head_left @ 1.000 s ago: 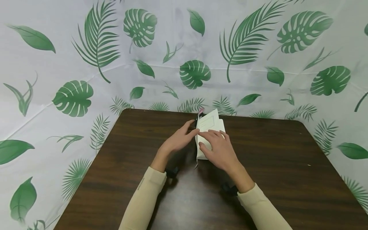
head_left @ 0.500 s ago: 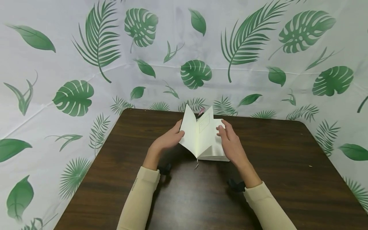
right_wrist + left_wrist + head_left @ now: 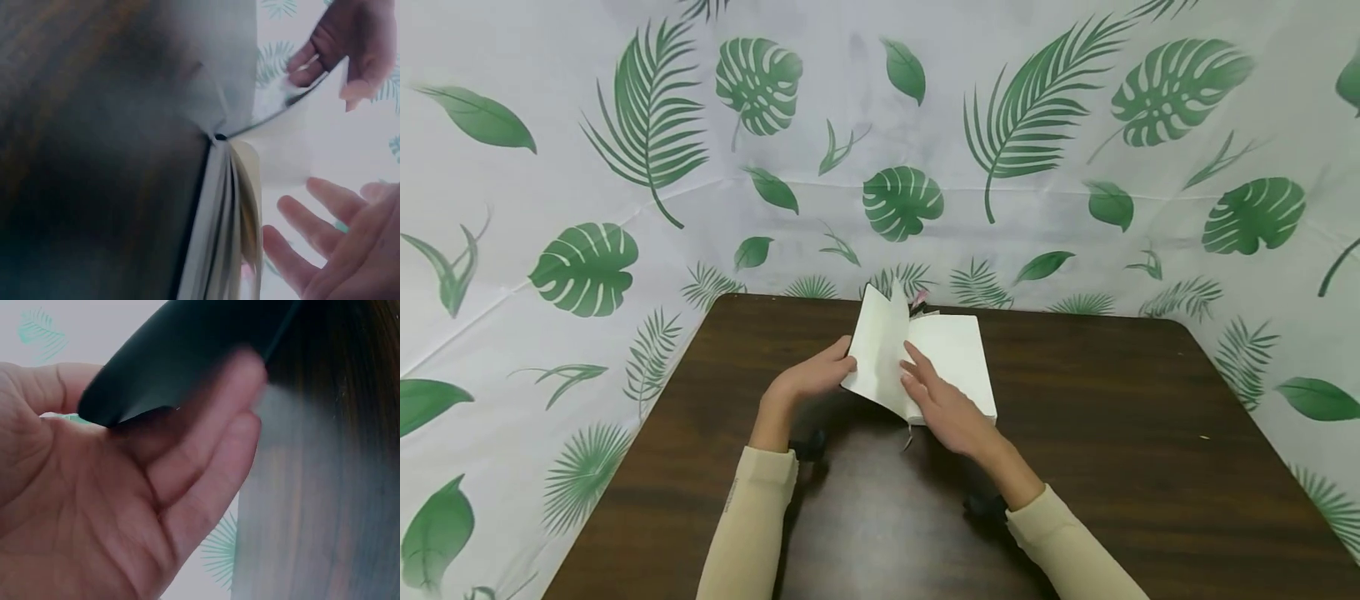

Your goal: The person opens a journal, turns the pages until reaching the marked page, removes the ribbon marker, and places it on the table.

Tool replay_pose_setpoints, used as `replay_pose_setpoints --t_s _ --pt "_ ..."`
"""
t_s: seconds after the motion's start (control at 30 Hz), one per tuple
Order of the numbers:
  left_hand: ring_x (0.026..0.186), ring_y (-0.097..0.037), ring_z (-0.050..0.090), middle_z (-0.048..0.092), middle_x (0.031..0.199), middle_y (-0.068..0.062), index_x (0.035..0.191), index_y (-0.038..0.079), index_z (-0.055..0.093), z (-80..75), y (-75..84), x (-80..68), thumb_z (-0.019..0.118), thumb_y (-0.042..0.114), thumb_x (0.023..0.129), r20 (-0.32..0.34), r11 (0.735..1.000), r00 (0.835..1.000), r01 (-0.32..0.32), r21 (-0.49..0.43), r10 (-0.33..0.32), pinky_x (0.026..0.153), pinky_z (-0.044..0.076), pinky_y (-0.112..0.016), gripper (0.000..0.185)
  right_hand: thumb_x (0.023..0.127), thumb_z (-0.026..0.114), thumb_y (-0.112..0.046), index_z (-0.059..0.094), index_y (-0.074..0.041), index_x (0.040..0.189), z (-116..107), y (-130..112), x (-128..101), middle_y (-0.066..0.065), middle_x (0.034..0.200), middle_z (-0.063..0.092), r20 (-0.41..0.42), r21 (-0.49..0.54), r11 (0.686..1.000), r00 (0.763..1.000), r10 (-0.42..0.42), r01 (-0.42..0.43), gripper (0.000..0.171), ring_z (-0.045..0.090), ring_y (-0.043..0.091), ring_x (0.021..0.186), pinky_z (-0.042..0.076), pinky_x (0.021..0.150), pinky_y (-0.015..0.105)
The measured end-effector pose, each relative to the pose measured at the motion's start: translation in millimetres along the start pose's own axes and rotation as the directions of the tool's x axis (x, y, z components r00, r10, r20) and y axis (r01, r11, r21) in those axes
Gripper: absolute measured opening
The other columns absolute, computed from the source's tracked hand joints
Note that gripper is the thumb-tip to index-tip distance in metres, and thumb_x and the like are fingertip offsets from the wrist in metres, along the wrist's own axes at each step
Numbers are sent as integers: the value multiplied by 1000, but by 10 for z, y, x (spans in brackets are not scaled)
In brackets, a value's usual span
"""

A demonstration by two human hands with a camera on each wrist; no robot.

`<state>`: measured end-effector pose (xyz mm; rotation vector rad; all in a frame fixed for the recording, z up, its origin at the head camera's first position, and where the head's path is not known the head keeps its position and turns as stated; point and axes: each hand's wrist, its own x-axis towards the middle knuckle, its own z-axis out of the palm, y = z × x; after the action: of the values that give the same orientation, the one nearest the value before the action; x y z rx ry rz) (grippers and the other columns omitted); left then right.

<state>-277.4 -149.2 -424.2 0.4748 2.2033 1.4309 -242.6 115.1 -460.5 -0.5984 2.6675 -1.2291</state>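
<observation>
One notebook (image 3: 951,358), spine away from viewer

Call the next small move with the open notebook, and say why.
Probably lower the raised leaves flat. The left hand holds the black cover and the first cream pages up off the brown wooden table, while the right hand lies with straight fingers on the right-hand page of the white-paged notebook, so the spread is only half open.

Left hand (image 3: 106,506): fingertips hidden behind notebook (image 3: 951,358) cover | right wrist view: table (image 3: 81,156) blurred, right hand (image 3: 350,250) cropped at edge | page print too small to read
</observation>
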Motion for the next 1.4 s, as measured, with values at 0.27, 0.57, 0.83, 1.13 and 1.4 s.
replay_pose_setpoints --t_s 0.27,0.57,0.83,1.13,1.4 --pt "75 -27 61 61 96 -12 134 -1 47 -15 -46 -28 32 14 109 -5 999 1000 -24 40 24 70 53 -37 33 105 41 -75 20 -46 171 144 -1 -40 -13 169 44 73 -151 988 997 -29 40 74 48 26 154 37 124 59" --pt "73 -39 52 65 92 -21 126 5 53 8 42 34 34 44 118 -40 994 998 -48 98 53 64 45 -37 44 111 43 -63 38 -32 168 91 -28 4 4 152 66 45 -302 942 989 -143 150 65 64 22 139 28 130 57" --pt "66 -20 50 66 87 -12 131 0 55 -11 -16 17 37 23 117 -23 990 998 -54 131 57 62 43 -32 33 110 59 -47 48 -24 163 18 51 37 5 155 63 27 -363 923 991 -128 129 59 61 23 143 30 128 59" --pt "64 -20 48 68 87 -19 133 -5 53 -6 -71 -33 35 21 117 0 996 1000 -10 89 10 63 43 -32 35 108 62 -44 63 -19 151 -96 304 21 4 162 57 113 -447 892 993 -19 68 50 45 32 156 31 125 65" --pt "63 -19 47 66 84 -12 131 -5 53 -18 -102 -49 35 21 117 6 996 1000 -15 86 15 63 41 -32 34 100 74 -47 57 -23 157 -284 426 -30 8 171 44 173 -453 891 984 47 37 64 41 35 158 34 121 70"
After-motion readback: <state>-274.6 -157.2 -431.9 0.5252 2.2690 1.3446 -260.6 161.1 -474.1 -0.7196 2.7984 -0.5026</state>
